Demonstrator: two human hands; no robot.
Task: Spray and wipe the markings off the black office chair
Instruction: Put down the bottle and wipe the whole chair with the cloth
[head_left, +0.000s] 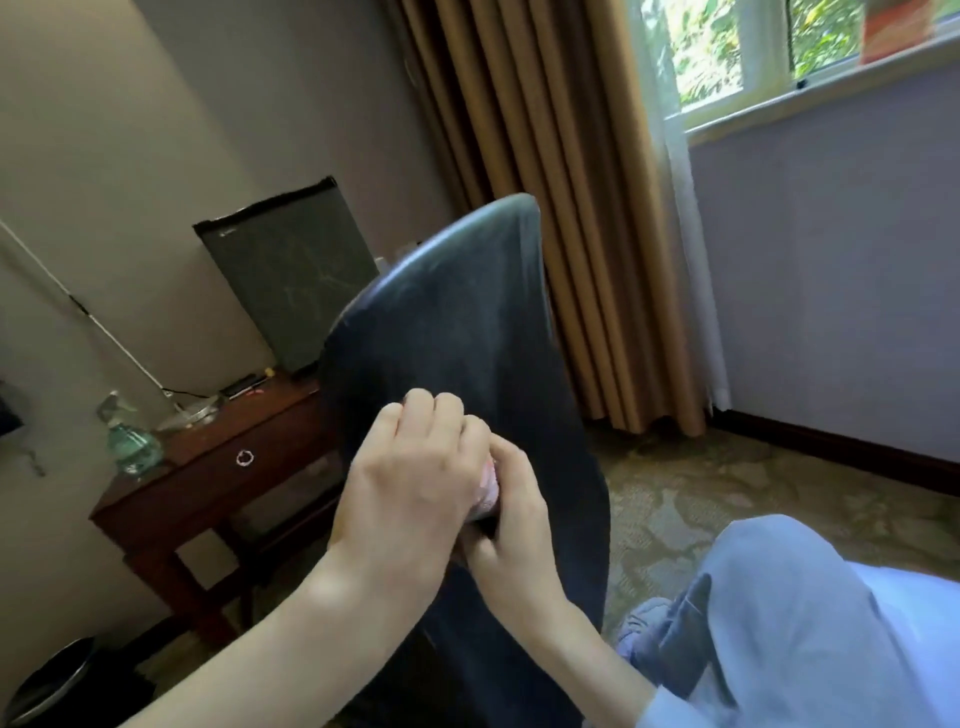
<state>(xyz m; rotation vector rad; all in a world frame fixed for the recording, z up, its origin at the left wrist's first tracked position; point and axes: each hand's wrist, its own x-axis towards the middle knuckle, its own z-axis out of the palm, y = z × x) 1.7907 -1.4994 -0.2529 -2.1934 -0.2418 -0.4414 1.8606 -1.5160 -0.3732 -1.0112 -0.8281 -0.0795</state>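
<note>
The black office chair (457, 322) fills the middle of the view, its curved backrest towards me. Both my hands meet against the backrest. My left hand (415, 467) has its fingers curled round a small pinkish-white cloth (488, 488), of which only a strip shows between the hands. My right hand (511, 525) grips the same cloth from below and to the right. A green spray bottle (130, 441) stands on the wooden side table (218, 462) to the left, away from both hands. No markings on the chair are plainly visible.
A small dark fridge (291, 280) stands on the side table behind the chair. Tan curtains (561, 208) and a window are at the back right. My knee in light blue trousers (810, 613) is at lower right. A dark bin (52, 680) sits at lower left. The floor is patterned carpet.
</note>
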